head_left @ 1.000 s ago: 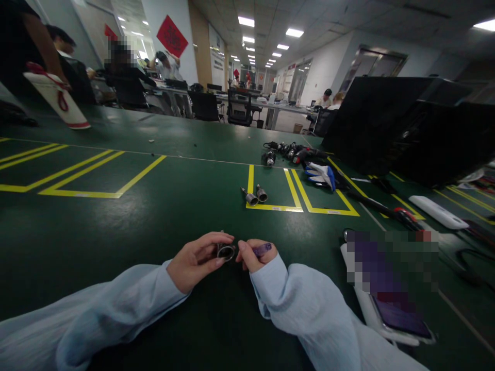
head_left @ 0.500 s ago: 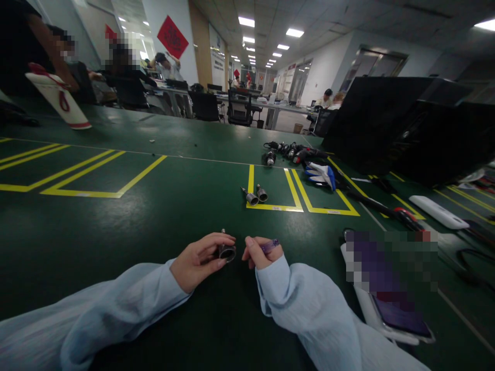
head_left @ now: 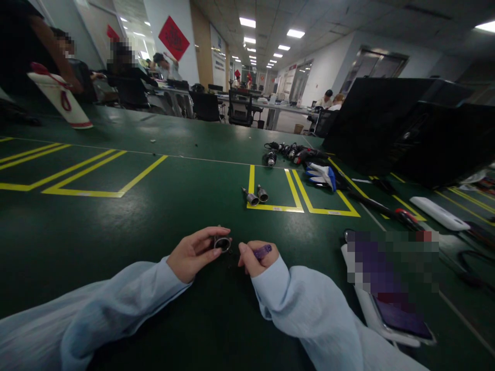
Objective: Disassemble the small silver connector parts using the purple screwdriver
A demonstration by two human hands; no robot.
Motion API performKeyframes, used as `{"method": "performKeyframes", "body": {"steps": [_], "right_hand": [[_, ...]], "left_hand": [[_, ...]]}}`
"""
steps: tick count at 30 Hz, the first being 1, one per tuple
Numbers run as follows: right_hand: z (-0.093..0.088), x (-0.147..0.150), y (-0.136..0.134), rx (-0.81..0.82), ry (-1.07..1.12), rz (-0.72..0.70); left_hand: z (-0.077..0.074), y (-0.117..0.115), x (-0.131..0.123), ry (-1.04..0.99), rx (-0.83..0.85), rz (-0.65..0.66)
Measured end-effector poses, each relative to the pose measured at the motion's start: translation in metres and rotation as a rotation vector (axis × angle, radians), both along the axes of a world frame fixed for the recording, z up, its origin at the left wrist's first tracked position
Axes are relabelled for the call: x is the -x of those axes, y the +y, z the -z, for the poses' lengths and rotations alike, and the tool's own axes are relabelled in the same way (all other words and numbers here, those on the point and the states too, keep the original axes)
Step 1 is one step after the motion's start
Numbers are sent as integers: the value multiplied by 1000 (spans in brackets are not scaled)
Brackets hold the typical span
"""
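Observation:
My left hand point(head_left: 195, 251) grips a metal hole saw point(head_left: 222, 244) between thumb and fingers, its round open rim turned toward me. Close by on the right, my right hand point(head_left: 258, 257) is closed around a tool with a purple, see-through handle point(head_left: 263, 251). That tool's working end is hidden or too dark to make out. A small gap separates the two hands. Beyond them, two more metal hole saws lie side by side on the green table, one point(head_left: 252, 199) with a thin pointed bit at its back, the other point(head_left: 262, 194) shorter.
Yellow tape point(head_left: 275, 208) marks areas on the table. Behind lie dark tool parts point(head_left: 288, 150) and a white-and-blue glove point(head_left: 320, 175). At right are a phone point(head_left: 406, 314), a white power bank point(head_left: 439, 212) and black boxes point(head_left: 382, 123). A white cup point(head_left: 64, 100) stands far left; people sit beyond.
My left hand has shifted slightly up and left, turning the hole saw so its rim faces me more. My right hand has moved a little left and down with the purple-handled tool.

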State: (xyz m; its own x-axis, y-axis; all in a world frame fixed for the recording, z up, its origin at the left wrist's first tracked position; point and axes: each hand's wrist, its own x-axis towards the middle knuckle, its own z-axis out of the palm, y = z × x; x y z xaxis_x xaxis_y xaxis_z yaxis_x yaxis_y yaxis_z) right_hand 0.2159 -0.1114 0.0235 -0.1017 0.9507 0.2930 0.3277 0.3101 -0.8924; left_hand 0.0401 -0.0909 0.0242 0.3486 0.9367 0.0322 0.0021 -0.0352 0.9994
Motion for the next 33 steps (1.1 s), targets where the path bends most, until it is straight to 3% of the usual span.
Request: {"method": "performKeyframes", "body": {"steps": [4, 9, 18, 33], "right_hand": [[-3, 3, -1, -107, -101, 74], [3, 5, 1, -175, 59, -30], [1, 6, 6, -531, 10, -161], [0, 10, -3, -618, -154, -224]], "left_hand": [[3, 6, 4, -6, 52, -115], [5, 13, 6, -29, 56, -260], [-6, 5, 0, -3, 36, -231], [-4, -2, -4, -10, -60, -335]]}}
